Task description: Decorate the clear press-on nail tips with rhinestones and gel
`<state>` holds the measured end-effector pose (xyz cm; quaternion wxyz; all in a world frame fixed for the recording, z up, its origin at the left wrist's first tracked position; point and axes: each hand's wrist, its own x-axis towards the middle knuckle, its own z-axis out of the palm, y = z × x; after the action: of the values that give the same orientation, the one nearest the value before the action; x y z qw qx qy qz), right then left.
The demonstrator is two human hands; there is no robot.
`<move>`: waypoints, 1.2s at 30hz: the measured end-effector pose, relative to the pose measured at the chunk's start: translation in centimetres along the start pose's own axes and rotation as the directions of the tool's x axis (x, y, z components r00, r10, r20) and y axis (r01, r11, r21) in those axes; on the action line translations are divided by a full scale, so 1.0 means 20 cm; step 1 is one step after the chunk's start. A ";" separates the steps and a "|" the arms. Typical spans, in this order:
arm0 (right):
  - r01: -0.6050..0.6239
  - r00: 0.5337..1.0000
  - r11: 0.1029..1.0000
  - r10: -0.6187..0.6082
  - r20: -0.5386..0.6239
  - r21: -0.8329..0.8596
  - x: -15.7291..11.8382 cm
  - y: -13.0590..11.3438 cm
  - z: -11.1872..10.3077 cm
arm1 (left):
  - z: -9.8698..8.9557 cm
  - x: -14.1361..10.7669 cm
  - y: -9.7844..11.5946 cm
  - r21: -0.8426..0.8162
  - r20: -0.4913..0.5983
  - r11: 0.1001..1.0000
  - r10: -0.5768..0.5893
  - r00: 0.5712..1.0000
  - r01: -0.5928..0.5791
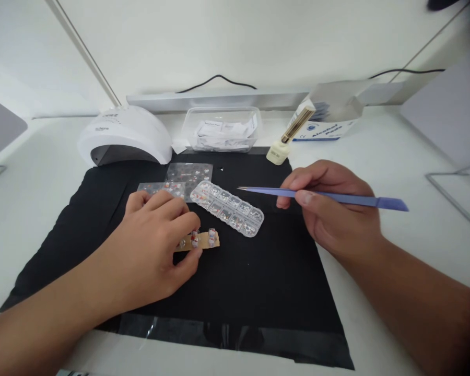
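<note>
Slim tweezers in the right hand, a studded tan strip under the left
Right hand (337, 219) pinches the lilac tweezers (339, 197) mid-shaft, thumb against fingers, fine tips towards nine o'clock and clear of the mat; they should be light, springy and smooth, best held on the flat shanks, the tips probably easily bent; left hand (156, 240) arches over the tan strip (204, 240), thumb and forefinger along opposite edges, though I cannot tell how firmly they press; the strip looks thin and light, best steadied by its edges, its glossy red-and-white pieces likely slippery; towards one o'clock from it lies the clear compartment case (227, 209), probably light and rigid; all on the black mat (258, 282).
</note>
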<state>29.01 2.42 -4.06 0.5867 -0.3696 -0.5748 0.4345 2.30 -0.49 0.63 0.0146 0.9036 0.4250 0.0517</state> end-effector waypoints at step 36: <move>0.045 0.999 0.997 -0.043 0.031 -0.064 -0.01 0.00 0.00 | -0.04 0.00 -0.10 -0.115 -0.226 0.965 0.207 0.952 -0.237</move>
<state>29.03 2.31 -4.13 0.5753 -0.3689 -0.6052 0.4082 0.78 0.76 1.26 0.0270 0.9318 0.3148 0.1787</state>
